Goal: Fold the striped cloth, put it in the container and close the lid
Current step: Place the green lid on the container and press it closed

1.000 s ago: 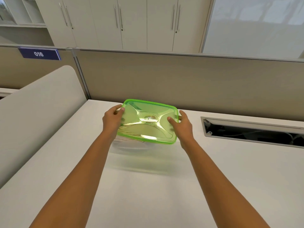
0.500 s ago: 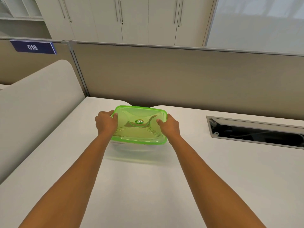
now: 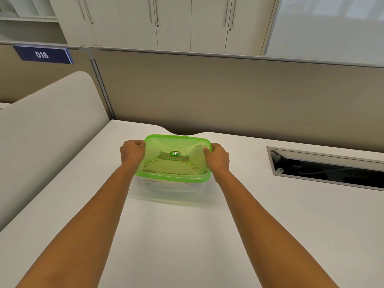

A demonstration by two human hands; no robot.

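Note:
A clear plastic container [image 3: 166,189] stands on the white desk, near its far edge. A translucent green lid [image 3: 176,163] lies flat on top of it. Through the lid and the clear wall I see the striped cloth [image 3: 192,165] folded inside, only faintly. My left hand [image 3: 133,151] grips the lid's left edge with curled fingers. My right hand [image 3: 217,157] grips the right edge, thumb on top of the lid. Both forearms reach in from the bottom of the view.
A beige partition wall [image 3: 228,96] rises right behind the container. A cable slot [image 3: 324,169] with a metal frame is sunk into the desk at the right. A curved white divider [image 3: 47,132] borders the desk on the left.
The lid was held tilted above the container; it has come down and now lies level on the rim. Both hands stayed on its side edges and lowered with it.

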